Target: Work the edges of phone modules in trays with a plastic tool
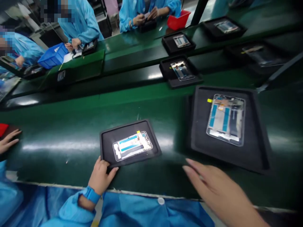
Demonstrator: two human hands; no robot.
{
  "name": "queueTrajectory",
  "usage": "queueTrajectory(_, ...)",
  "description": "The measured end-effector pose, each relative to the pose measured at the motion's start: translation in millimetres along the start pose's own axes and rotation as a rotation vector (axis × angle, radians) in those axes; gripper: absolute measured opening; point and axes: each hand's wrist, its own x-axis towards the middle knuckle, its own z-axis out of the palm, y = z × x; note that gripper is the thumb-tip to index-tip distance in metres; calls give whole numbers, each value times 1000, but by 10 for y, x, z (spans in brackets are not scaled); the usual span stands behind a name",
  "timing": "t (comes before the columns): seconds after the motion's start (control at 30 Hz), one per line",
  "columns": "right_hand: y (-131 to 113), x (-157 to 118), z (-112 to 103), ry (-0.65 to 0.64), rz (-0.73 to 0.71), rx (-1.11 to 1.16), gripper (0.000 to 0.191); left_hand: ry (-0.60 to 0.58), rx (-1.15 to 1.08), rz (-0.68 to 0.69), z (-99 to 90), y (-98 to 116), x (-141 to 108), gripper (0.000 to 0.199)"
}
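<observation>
Left hand on the corner of a black rectangular tray

A long, glossy green desk spans the view. Above its near side the bare right hand extends in from the lower right, thumb and forefinger tips close together; whether its grip has hold of anything, I cannot tell. The left hand's grip is closed on the tray's near-left corner, thumb along the near edge. A second black tray at right holds a similar panel. In the held tray lies a flat, clear-edged phone panel with blue strips, its long axis running left to right, its component-crowded end pointing right and slightly away. A yellow tab tops its far edge.
</observation>
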Motion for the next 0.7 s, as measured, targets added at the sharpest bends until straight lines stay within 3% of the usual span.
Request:
queueTrajectory(0.1, -367, 202, 336, -175, -68, 81, 34, -79, -45, 35, -58, -109, -77, 30)
queueTrajectory(0.27, -556, 202, 667, -313, -157, 44, 30, -62, 9, 91, -147, -178, -100, 27)
queueTrajectory(0.43, -671, 154, 698, -354, -173, -94, 29, 26, -107, 133, -103, 203, 178, 18)
queueTrajectory(0.57, -772, 203, 686, -412, -99, -142, 23, 0, -247, 226, -3, 556, 365, 21)
queueTrajectory(0.7, -824, 237, 665, -459, -61, -119, 23, -37, -297, 242, 55, 701, 421, 19)
